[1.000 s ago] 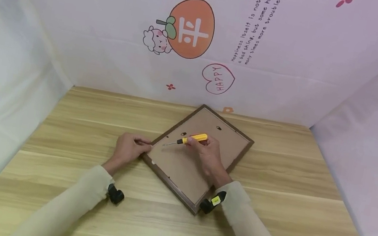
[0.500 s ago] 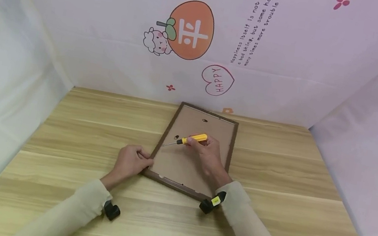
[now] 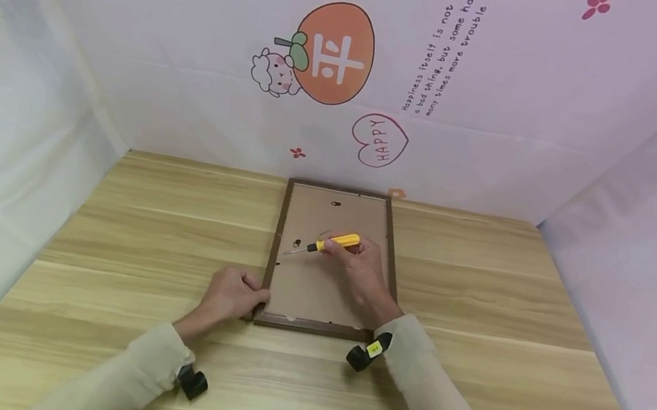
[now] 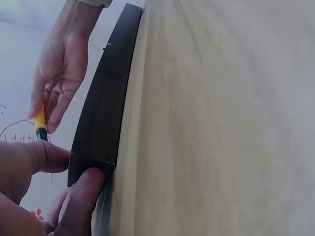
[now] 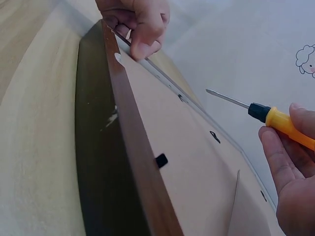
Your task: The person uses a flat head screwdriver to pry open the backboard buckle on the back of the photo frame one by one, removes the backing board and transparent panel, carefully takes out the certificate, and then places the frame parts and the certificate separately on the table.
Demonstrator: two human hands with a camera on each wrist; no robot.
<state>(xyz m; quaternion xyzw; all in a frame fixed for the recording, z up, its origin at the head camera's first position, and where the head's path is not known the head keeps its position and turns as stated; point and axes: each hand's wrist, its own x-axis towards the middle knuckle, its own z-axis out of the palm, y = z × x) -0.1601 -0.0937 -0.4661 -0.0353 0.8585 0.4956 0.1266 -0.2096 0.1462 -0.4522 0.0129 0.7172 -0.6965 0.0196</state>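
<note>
A picture frame [image 3: 324,328] with a brown rim lies back side up on the table, its tan backing board [image 3: 315,289] showing. Small dark metal tabs [image 5: 161,160] sit along the board's edge, with hangers on the board. My left hand [image 3: 233,297] pinches the near left corner of the rim, thumb on top and a finger at the side, as the left wrist view shows. Above the board my right hand [image 3: 360,267] holds a screwdriver [image 3: 343,240] by its yellow handle. Its thin metal shaft [image 5: 229,99] points left, its tip apart from the board in the right wrist view.
The wood-grain table [image 3: 476,329] extends around the frame on both sides. A white printed cloth wall [image 3: 470,163] stands right behind the frame's far edge, and pale cloth walls close off both sides.
The picture frame has turned from a slant to nearly straight, its far end swinging left. My left hand has moved nearer and slightly right with its corner. The screwdriver has stayed almost still.
</note>
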